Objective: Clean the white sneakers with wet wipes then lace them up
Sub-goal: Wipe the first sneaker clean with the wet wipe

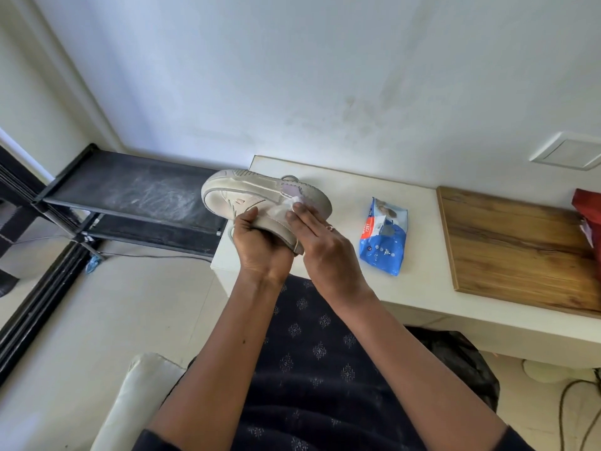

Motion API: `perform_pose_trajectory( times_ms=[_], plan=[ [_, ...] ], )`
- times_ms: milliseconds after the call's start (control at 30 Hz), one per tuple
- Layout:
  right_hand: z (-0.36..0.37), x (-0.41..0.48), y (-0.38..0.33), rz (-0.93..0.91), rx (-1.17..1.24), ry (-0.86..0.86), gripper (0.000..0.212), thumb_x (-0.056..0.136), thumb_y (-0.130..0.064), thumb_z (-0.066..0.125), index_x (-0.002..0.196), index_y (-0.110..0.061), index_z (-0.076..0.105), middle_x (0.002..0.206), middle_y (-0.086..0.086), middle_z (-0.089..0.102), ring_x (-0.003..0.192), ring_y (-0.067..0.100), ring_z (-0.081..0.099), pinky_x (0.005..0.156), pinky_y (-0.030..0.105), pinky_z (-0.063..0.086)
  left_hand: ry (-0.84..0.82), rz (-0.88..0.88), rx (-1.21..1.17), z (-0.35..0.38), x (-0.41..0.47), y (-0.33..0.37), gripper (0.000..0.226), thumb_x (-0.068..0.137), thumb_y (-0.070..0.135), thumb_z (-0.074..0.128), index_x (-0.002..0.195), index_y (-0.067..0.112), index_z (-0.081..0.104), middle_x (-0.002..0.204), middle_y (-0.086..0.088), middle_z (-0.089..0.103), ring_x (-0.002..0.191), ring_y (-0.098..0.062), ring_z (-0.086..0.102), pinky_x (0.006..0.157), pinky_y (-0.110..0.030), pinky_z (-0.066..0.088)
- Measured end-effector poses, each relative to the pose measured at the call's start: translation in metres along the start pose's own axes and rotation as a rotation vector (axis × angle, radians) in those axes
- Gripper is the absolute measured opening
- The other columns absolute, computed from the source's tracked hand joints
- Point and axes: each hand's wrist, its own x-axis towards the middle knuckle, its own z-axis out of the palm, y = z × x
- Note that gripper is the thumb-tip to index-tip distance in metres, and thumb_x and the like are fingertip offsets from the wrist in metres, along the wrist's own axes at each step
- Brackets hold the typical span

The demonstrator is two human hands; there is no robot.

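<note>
While the left grip [260, 242] curls round the white sneaker [234, 190], held above the tabletop's [406, 288] left end, the right grip [325, 245] presses a wet wipe [286, 208] to its side with straight fingers. A blue wipes pack [383, 249] lies nearby, its contents hidden and its print unreadable.

White sneaker [247, 193] with lilac patch; blue wipes pack [385, 236]; brown wood-grain board [520, 242]; navy garment [312, 353], pale motifs.
</note>
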Motion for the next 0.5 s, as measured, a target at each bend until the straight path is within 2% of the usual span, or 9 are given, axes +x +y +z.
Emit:
perform_pose_trajectory(
  times_ms=[67,133,200,233,300,367,433,500],
  plan=[
    [0.002,-0.007,0.0,0.041,0.041,0.045,0.053,0.077,0.001,0.027,0.115,0.003,0.063,0.123,0.019,0.059,0.106,0.035,0.062,0.071,0.042,0.058,0.052,-0.008,-0.008,0.0,0.001,0.004,0.038,0.092,0.028,0.031,0.105,0.005,0.058,0.089,-0.014,0.069,0.08,-0.027,0.068,0.081,-0.033,0.05],
    [0.004,-0.014,-0.005,0.097,0.083,0.089,0.055,0.076,0.002,0.025,0.119,0.004,0.06,0.125,0.021,0.057,0.112,0.033,0.058,0.082,0.038,0.055,0.082,-0.026,-0.077,0.003,-0.001,0.009,0.041,0.093,0.028,0.034,0.119,0.005,0.055,0.107,-0.015,0.066,0.099,-0.03,0.062,0.095,-0.041,0.045],
    [0.007,-0.022,-0.009,0.172,0.142,0.154,0.055,0.074,0.005,0.029,0.119,0.004,0.06,0.125,0.019,0.058,0.112,0.029,0.059,0.089,0.029,0.048,0.085,-0.043,-0.168,0.006,0.0,0.014,0.045,0.093,0.028,0.038,0.129,0.004,0.051,0.125,-0.017,0.058,0.118,-0.032,0.052,0.108,-0.047,0.032],
    [0.009,-0.025,-0.009,0.205,0.183,0.177,0.053,0.073,0.01,0.034,0.119,0.003,0.06,0.123,0.019,0.059,0.11,0.028,0.059,0.09,0.026,0.045,0.07,-0.047,-0.211,0.008,0.0,0.016,0.043,0.093,0.027,0.041,0.126,0.002,0.053,0.124,-0.018,0.058,0.118,-0.033,0.051,0.11,-0.048,0.029],
    [0.015,-0.032,-0.012,0.243,0.282,0.213,0.049,0.071,0.019,0.05,0.116,0.004,0.062,0.118,0.019,0.062,0.108,0.027,0.061,0.093,0.025,0.044,0.019,-0.062,-0.285,0.014,0.0,0.022,0.034,0.092,0.024,0.046,0.107,-0.003,0.061,0.109,-0.02,0.062,0.109,-0.032,0.054,0.109,-0.048,0.029],
    [0.018,-0.035,-0.019,0.301,0.391,0.305,0.039,0.075,0.014,0.06,0.113,0.004,0.063,0.114,0.016,0.064,0.106,0.022,0.061,0.092,0.023,0.047,-0.016,-0.089,-0.29,0.024,-0.002,0.024,0.024,0.09,0.019,0.051,0.09,-0.002,0.063,0.097,-0.02,0.064,0.105,-0.032,0.056,0.108,-0.051,0.031],
    [0.015,-0.031,-0.028,0.436,0.509,0.425,0.034,0.081,0.003,0.061,0.114,-0.002,0.063,0.112,0.007,0.064,0.105,0.009,0.059,0.091,0.013,0.045,-0.022,-0.12,-0.213,0.033,-0.005,0.023,0.021,0.092,0.018,0.051,0.091,-0.001,0.06,0.094,-0.022,0.065,0.104,-0.033,0.058,0.103,-0.054,0.035],
    [0.008,-0.025,-0.034,0.587,0.613,0.482,0.034,0.083,-0.003,0.061,0.115,-0.011,0.06,0.109,-0.003,0.063,0.104,-0.002,0.057,0.088,0.009,0.043,-0.018,-0.127,-0.111,0.041,-0.009,0.02,0.022,0.093,0.019,0.05,0.091,-0.001,0.059,0.089,-0.022,0.066,0.091,-0.034,0.066,0.088,-0.056,0.047]
  ],
)
